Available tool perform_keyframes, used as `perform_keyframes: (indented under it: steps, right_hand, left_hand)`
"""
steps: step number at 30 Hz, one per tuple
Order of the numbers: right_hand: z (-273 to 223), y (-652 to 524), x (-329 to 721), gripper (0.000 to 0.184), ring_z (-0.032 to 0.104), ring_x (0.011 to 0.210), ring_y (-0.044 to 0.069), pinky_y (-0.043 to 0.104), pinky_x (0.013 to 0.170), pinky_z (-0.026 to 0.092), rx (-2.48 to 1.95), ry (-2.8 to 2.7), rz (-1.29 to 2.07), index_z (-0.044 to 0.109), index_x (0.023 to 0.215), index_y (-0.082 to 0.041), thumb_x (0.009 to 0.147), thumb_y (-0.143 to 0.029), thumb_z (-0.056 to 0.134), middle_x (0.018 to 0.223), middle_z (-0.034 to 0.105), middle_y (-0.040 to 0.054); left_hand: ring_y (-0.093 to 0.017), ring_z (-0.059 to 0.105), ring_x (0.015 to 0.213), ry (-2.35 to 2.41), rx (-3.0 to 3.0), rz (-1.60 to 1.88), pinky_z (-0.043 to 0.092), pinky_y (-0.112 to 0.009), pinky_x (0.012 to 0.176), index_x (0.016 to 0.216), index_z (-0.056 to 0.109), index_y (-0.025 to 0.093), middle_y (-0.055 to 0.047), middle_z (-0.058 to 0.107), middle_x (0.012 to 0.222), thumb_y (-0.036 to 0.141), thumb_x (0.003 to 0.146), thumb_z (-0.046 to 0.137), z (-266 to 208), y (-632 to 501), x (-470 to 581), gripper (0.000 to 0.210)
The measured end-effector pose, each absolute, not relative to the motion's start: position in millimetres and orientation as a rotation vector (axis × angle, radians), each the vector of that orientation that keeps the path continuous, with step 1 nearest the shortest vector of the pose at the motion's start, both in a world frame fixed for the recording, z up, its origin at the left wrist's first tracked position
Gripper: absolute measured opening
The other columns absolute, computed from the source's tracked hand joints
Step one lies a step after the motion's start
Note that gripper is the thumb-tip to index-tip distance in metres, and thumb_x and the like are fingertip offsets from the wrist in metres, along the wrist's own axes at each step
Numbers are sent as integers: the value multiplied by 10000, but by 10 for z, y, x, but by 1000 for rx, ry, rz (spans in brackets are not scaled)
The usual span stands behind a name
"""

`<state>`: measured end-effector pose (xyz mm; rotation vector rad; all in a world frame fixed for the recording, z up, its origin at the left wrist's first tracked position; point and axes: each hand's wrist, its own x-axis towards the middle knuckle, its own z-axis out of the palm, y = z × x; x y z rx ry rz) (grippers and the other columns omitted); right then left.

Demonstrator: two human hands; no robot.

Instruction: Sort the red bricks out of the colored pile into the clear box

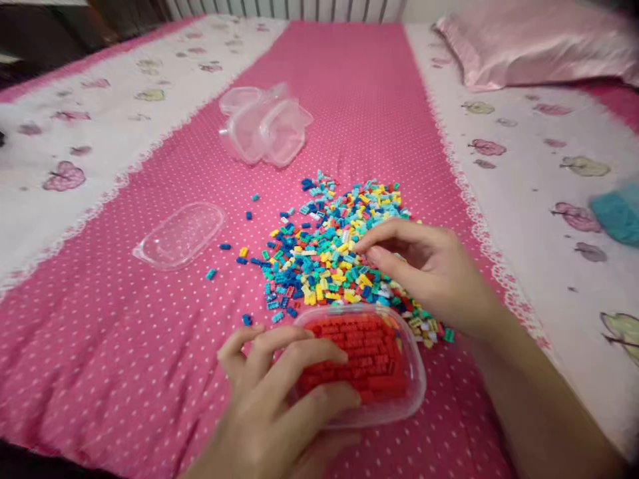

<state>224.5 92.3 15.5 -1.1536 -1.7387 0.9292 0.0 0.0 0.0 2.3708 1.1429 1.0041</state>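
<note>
My left hand (284, 392) lies over the left end of a clear plastic container (418, 392). Its spread fingers reach across the rim over the contents, and the blurred thumb stays low at the near wall, outside. Red toy building bricks (354, 346) fill the container in packed rows. My right hand (432, 269) is at the right side of a pile of small mixed-colour building bricks (324, 256), thumb and index fingertips nearly together in a pinch. Whatever lies between those tips is too small to make out.
A clear lid (182, 236) lies left of the pile, near several stray bricks. Farther back, clear plastic containers (269, 126) are heaped on the pink dotted bedspread (349, 73). A pink satin pillow (539, 43) is at the far right, and a teal item (619, 213) at the right edge.
</note>
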Motion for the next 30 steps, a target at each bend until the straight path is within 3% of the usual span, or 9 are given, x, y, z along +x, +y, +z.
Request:
perform_keyframes:
  steps: [6, 11, 17, 25, 30]
  right_hand:
    - [124, 949, 2245, 130, 645, 845, 125, 265, 745, 488, -1154, -1734, 946, 717, 936, -262, 939, -177, 619, 933, 712, -34]
    - [107, 953, 2243, 126, 648, 847, 129, 271, 747, 486, -1157, -1741, 959, 716, 945, -269, 942, -190, 618, 939, 712, -34]
    - [114, 952, 2248, 124, 652, 832, 141, 280, 725, 485, -1165, -1742, 946, 713, 936, -271, 940, -191, 619, 922, 715, -28]
    - [107, 960, 2248, 131, 653, 830, 127, 268, 725, 486, -1157, -1737, 945, 712, 933, -272, 941, -183, 616, 918, 716, -37]
    - [119, 959, 2243, 141, 650, 824, 129, 271, 722, 486, -1154, -1744, 943, 713, 919, -273, 940, -176, 612, 904, 715, -39]
  left_hand:
    - [-264, 484, 1139, 1147, 2476, 864, 225, -424, 1049, 1120, 693, 309, -18, 691, 1178, 530, 921, 650, 40, 17, -85, 301]
    - [-308, 428, 1207, 1097, 2553, 743, 222, -458, 1055, 1194, 661, 314, -58, 596, 1280, 690, 785, 702, 75, 39, -177, 557]
    - [-309, 410, 1220, 1003, 2576, 792, 210, -509, 1043, 1090, 706, 395, -35, 575, 1278, 621, 783, 759, 50, 70, -151, 385]
    - [-327, 427, 1215, 1020, 2587, 798, 247, -504, 1016, 1056, 712, 337, -55, 560, 1282, 607, 711, 824, 50, 109, -166, 452]
    - [-318, 441, 1206, 1066, 2538, 775, 262, -483, 1023, 1076, 707, 332, -49, 578, 1275, 624, 741, 786, 82, 96, -141, 451]
